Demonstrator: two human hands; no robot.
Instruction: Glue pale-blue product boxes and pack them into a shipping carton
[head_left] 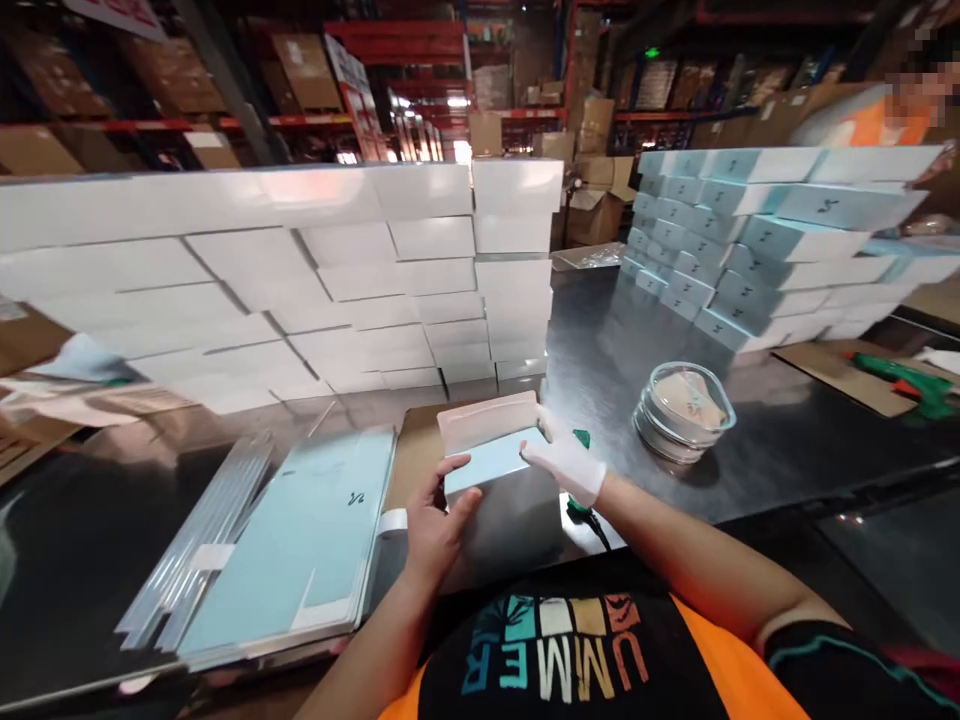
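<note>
Bare left hand (439, 525), white-gloved right hand (566, 458): both grips holding smooth, pale-blue rectangular box (491, 462); green tool (582, 438) mostly hidden behind glove.

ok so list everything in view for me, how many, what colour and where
white boxes: many, white, stacked back left
printed boxes: many, pale blue and white, back right
held box: one, pale, between hands
flat sheets: several, pale blue, front left
strips: several, clear, left of sheets
round containers: stacked, clear, right
green tools: two, far right and by right hand
cardboard: pieces, brown, under far tool and behind held box
table: one, dark
racks: red, cartons brown, background
co-worker: one, orange top
left hand: bare
right hand: white glove
</note>
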